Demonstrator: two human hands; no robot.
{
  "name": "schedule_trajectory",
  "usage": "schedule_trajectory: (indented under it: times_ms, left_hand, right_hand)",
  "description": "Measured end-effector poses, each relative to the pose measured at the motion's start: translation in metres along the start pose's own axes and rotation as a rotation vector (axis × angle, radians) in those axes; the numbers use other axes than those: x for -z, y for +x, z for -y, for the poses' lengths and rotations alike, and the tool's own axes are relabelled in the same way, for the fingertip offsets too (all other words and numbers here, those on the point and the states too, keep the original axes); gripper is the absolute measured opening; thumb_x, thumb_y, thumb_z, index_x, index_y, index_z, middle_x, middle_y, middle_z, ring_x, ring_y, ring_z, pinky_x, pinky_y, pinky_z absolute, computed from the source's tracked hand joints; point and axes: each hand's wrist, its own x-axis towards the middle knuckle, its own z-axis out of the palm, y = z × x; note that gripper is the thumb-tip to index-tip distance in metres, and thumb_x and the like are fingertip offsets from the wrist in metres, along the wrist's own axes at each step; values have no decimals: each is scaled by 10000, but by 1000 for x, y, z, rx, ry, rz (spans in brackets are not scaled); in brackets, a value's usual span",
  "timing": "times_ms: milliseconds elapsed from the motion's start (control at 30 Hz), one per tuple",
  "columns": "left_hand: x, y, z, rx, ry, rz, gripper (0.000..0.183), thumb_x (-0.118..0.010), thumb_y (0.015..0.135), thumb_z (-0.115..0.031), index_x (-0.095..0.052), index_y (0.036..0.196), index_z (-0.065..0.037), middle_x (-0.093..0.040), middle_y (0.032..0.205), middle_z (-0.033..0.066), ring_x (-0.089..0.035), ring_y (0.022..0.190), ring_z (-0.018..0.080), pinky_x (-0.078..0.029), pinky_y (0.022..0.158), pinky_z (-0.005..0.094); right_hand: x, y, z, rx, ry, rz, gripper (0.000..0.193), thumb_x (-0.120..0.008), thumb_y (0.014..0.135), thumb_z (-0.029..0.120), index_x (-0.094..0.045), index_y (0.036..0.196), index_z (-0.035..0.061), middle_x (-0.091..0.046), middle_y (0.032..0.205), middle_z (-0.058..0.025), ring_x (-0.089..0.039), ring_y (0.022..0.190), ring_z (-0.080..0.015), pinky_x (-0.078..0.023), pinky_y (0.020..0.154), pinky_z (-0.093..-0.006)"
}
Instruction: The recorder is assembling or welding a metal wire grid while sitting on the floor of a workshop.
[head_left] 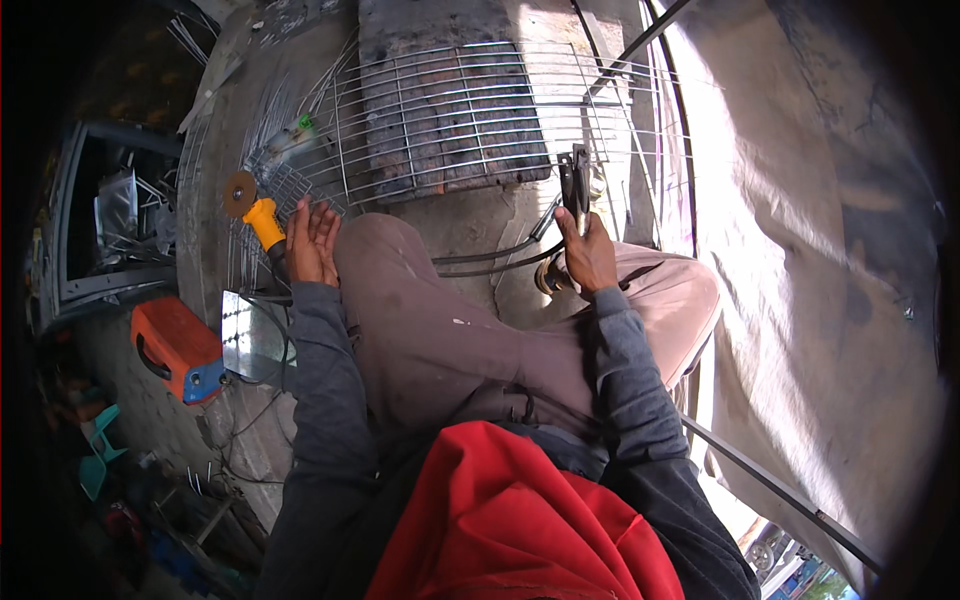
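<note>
One dark metal plier-like clamp tool (582, 185) in right hand (590, 252), which is closed round its handles; long axis runs away from body, tip at one silver wire-rod grid (471, 108), contact unclear. Grid lies left of the grip, over one dark rectangular slab (450, 176). Left hand (313, 238) half open, holding nothing, beside one yellow grinder (262, 222) with one round brown disc (239, 193).

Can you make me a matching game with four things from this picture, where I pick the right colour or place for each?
Things:
1. Grinder
2. Box with a handle
3. Wire grid
4. Black tool

Colours and places:
A. Lying across a dark slab
B. Held in the right hand
C. Orange and blue
D. Yellow body

Right pairs: 1-D, 2-C, 3-A, 4-B
</note>
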Motion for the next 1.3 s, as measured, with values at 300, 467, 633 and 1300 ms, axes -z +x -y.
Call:
schedule_trajectory:
  times_ms: [300, 467, 633, 1300]
  left_hand:
    - [0, -1, 0, 3, -15, -1, 374, -637, 883, -302, -542, 1154, -62, -634, 952, 62, -617, 855, 145, -485, 907, 326]
    - [2, -1, -1, 1, -21, 13, 363, -640, 883, -284, -543, 1143, -50, -640, 943, 68, -622, 839, 147, -489, 898, 324]
    - [2, -1, 0, 6, -27, 15, 338, -635, 887, -268, -550, 1135, -56, -643, 943, 67, -621, 838, 143, -493, 891, 317]
    - [4, 0, 2, 6, -59, 12, 244, -614, 900, -226, -571, 1091, -80, -650, 933, 63, -629, 834, 139, -505, 867, 310]
  right_hand:
    - [1, 21, 4, 56, -71, 25, 687, -533, 842, 605, -570, 971, -69, -624, 821, -257, -613, 826, -394, -459, 756, -421]
    - [2, 23, 5, 58, -96, 43, 704, -541, 839, 609, -586, 1019, -70, -635, 832, -235, -618, 831, -363, -458, 774, -401]
    - [1, 28, -1, 95, -99, 78, 731, -547, 829, 621, -573, 1055, -73, -636, 890, -235, -615, 875, -353, -455, 795, -394]
    - [13, 29, 14, -7, -156, 225, 1086, -507, 720, 770, -403, 1255, -170, -559, 1107, -342, -552, 1096, -402, -410, 947, -391]
